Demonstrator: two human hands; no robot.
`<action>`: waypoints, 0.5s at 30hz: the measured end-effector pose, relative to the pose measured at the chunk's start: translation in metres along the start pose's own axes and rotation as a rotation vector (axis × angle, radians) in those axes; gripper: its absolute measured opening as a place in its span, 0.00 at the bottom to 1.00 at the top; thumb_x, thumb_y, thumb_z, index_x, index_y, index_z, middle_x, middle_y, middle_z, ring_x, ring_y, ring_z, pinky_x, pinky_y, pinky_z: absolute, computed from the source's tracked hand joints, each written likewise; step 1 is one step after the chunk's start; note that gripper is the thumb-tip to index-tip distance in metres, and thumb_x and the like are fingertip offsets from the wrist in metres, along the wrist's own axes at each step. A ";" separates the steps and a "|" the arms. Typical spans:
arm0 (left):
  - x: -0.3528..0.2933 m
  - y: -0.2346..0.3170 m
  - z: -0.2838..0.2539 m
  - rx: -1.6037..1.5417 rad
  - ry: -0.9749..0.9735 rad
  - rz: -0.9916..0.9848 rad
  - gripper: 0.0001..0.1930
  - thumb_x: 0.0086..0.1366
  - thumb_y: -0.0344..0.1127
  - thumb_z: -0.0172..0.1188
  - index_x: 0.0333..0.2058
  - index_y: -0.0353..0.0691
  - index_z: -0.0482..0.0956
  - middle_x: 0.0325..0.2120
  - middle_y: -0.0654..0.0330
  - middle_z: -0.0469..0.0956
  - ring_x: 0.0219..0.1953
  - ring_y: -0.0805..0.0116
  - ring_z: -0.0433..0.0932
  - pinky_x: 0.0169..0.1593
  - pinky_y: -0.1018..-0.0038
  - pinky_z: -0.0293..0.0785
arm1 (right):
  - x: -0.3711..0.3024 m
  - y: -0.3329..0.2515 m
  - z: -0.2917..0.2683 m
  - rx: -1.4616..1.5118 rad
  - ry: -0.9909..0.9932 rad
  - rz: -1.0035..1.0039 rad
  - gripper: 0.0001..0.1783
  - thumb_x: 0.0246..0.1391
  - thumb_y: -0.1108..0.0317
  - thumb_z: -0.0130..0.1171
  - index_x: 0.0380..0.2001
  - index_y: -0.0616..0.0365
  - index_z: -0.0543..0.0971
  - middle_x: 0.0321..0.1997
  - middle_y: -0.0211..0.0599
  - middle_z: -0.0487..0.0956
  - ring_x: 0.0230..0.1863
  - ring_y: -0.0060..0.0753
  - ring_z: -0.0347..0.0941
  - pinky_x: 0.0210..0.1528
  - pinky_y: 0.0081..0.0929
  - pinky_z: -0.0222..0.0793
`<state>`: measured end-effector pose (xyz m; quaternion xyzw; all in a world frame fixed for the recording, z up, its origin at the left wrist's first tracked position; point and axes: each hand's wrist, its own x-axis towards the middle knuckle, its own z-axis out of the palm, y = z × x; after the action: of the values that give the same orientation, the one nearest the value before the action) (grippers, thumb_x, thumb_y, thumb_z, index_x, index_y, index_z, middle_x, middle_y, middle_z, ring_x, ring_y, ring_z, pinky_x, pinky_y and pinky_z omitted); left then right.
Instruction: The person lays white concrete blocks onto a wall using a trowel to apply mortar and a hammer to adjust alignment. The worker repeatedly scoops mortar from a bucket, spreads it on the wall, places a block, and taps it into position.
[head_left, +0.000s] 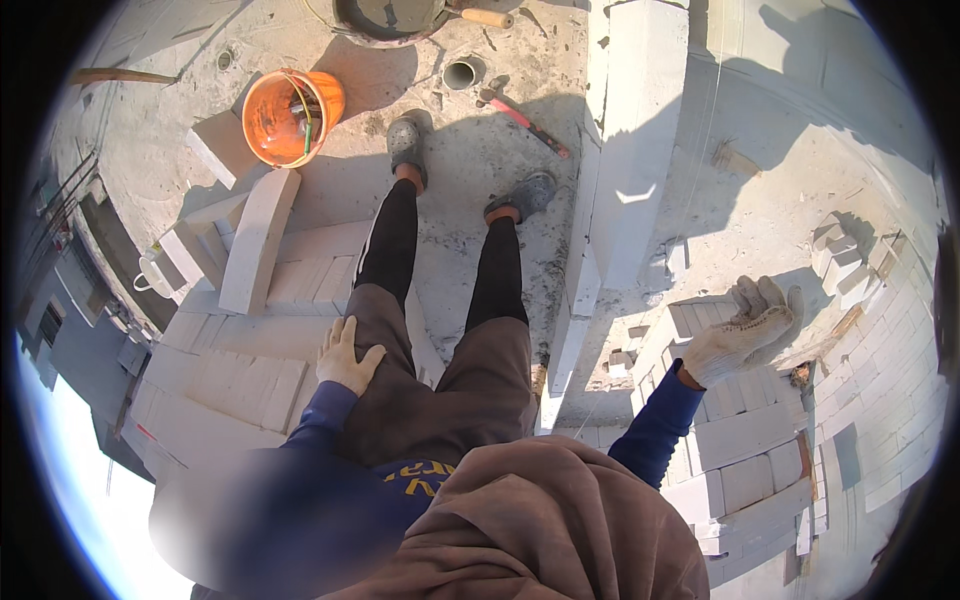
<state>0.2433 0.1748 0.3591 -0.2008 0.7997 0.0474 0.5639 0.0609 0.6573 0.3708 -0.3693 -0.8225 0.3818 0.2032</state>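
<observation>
- The white block stack [740,437] lies at about six o'clock from the right hand [745,335]; the larger block there has its long axis running roughly nine to three o'clock, tipped slightly up toward three.
- The right hand, gloved, is the nearer one; its fingers are loosely parted and gently curved, with nothing visible in its grasp. Whether it touches the stack cannot be told.
- The narrow white block wall [640,130] rises toward eleven o'clock from that hand, between it and the legs.
- The left hand [347,360], gloved, rests spread on the brown shorts [375,312], thumb apart, gripping nothing visible.
- The left block pile [250,385] sits near nine o'clock from the left hand; a long block [258,240] lies toward eleven.
- Beyond, the red-handled hammer [525,125] lies at twelve o'clock from the right clog [530,193]; the orange bucket [258,120] stands between nine and ten from the left clog [406,145].
</observation>
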 end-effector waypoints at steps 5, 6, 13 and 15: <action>0.022 0.035 -0.022 0.206 0.015 0.101 0.51 0.65 0.61 0.66 0.77 0.41 0.55 0.79 0.42 0.51 0.80 0.40 0.48 0.79 0.45 0.47 | -0.117 0.051 0.139 0.110 -0.711 0.136 0.20 0.71 0.62 0.58 0.59 0.62 0.78 0.54 0.46 0.82 0.51 0.37 0.84 0.53 0.31 0.78; 0.026 0.035 -0.023 0.186 0.026 0.117 0.51 0.65 0.60 0.66 0.77 0.40 0.55 0.78 0.42 0.51 0.80 0.39 0.49 0.79 0.45 0.47 | -0.137 0.097 0.183 -0.007 -0.745 0.096 0.21 0.69 0.63 0.61 0.60 0.60 0.78 0.55 0.48 0.82 0.53 0.41 0.83 0.56 0.34 0.78; 0.052 0.015 -0.037 0.080 0.116 0.167 0.52 0.61 0.56 0.71 0.75 0.34 0.57 0.76 0.35 0.55 0.77 0.34 0.54 0.77 0.42 0.51 | -0.147 0.319 0.384 -0.908 -0.951 0.225 0.27 0.60 0.55 0.64 0.61 0.50 0.74 0.62 0.49 0.79 0.60 0.54 0.79 0.60 0.53 0.75; 0.051 0.002 -0.031 0.069 0.147 0.139 0.52 0.59 0.54 0.73 0.74 0.32 0.59 0.74 0.33 0.57 0.76 0.32 0.56 0.76 0.41 0.53 | -0.148 0.330 0.419 -1.047 -1.029 0.061 0.25 0.60 0.55 0.65 0.58 0.50 0.75 0.60 0.47 0.80 0.59 0.52 0.80 0.60 0.57 0.74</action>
<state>0.2008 0.1534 0.3226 -0.1283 0.8521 0.0437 0.5055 0.0474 0.4883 -0.1563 -0.2151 -0.8778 0.0695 -0.4223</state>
